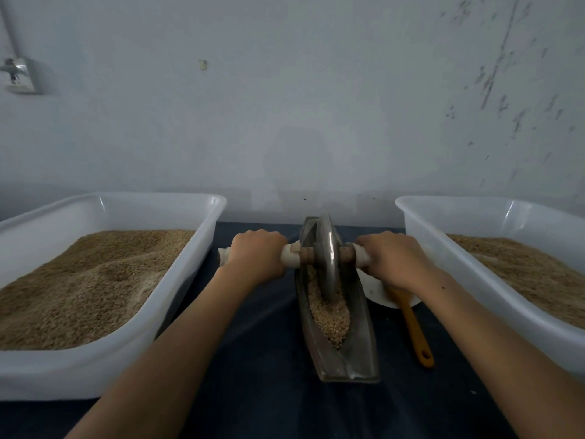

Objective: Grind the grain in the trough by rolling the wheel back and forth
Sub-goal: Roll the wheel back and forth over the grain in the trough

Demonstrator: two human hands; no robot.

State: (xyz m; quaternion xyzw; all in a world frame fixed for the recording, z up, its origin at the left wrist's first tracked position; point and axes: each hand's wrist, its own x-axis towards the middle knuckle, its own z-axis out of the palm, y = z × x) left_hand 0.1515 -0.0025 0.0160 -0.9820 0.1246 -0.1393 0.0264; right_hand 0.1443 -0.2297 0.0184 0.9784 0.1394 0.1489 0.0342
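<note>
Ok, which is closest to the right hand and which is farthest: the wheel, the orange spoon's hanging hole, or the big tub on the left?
From the right hand, seen in the head view:
1. The wheel, just to its left, on the handle this hand grips.
2. The orange spoon's hanging hole, nearer the person, on the dark cloth.
3. The big tub on the left, across the trough and past the left hand.

Two white plastic tubs are sitting on the dark table, one at the left point(104, 312) and one at the right point(493, 280), each holding a bed of grain. One metal trough point(364, 353) is lying between them, with one metal wheel point(329, 258) standing in it on one axle. Two hands are showing: one left hand point(256, 258) and one right hand point(395, 261). One white dish point(373, 293) and one orange-handled utensil point(414, 331) are lying right of the trough.
</note>
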